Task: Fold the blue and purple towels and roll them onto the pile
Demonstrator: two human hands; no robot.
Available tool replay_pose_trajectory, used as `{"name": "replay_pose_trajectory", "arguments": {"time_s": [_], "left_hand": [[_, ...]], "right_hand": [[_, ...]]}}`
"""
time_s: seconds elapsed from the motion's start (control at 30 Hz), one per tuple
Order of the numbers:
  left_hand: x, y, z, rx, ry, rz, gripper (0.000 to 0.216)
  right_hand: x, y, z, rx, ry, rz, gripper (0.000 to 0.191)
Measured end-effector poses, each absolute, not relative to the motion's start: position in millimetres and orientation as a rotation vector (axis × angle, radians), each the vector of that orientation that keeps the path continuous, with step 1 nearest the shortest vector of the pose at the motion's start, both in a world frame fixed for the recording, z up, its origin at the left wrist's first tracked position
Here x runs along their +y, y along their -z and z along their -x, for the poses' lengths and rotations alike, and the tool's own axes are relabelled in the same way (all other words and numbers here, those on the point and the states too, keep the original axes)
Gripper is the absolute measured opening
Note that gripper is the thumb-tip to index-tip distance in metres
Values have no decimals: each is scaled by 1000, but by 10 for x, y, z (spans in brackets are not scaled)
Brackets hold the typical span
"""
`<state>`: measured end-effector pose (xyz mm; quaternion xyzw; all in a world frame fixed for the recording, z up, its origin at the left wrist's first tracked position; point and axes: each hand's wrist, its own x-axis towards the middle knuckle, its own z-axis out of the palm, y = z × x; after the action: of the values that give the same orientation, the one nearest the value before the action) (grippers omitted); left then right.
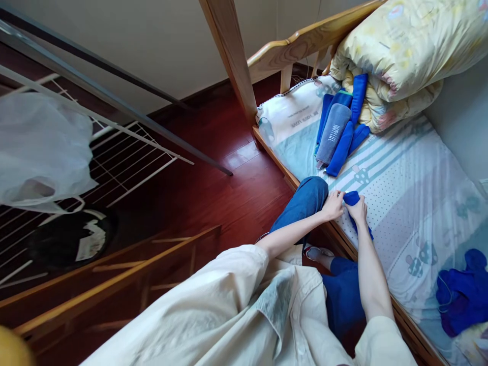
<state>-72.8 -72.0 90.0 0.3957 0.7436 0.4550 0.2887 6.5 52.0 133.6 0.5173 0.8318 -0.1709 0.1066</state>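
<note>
Over the edge of the bed, both of my hands hold a small blue towel [351,197], partly rolled or folded, with a loose part hanging below. My left hand [332,205] has its fingers curled at the towel's left end. Wrapped around its middle is my right hand [358,209], which hides some of the cloth. Farther up the bed lies a grey-blue rolled towel [334,133] with white lettering, among several blue folded towels [340,147]. A crumpled heap of blue cloth [463,295] rests at the lower right.
The bed's patterned sheet [396,203] stretches beneath these things, with a yellow quilt [412,51] bundled at the head. A wooden post [236,61] rises at the corner. To the left stand a white wire rack [141,147] and a white plastic bag [41,147].
</note>
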Motion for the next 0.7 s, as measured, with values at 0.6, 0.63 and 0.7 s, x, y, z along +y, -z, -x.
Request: {"name": "replay_pose_trajectory", "arguments": {"time_s": [0.6, 0.63, 0.7], "left_hand": [[-435, -1005, 1768, 1750, -1537, -1027, 63], [-453, -1030, 1883, 1764, -1561, -1009, 57], [-498, -1080, 2098, 1778, -1595, -980, 48]], "right_hand": [[406, -1833, 1107, 3269, 1505, -1657, 69], [380, -1848, 1221, 3281, 1549, -1660, 69], [321, -1900, 1440, 3295, 1616, -1683, 67]]}}
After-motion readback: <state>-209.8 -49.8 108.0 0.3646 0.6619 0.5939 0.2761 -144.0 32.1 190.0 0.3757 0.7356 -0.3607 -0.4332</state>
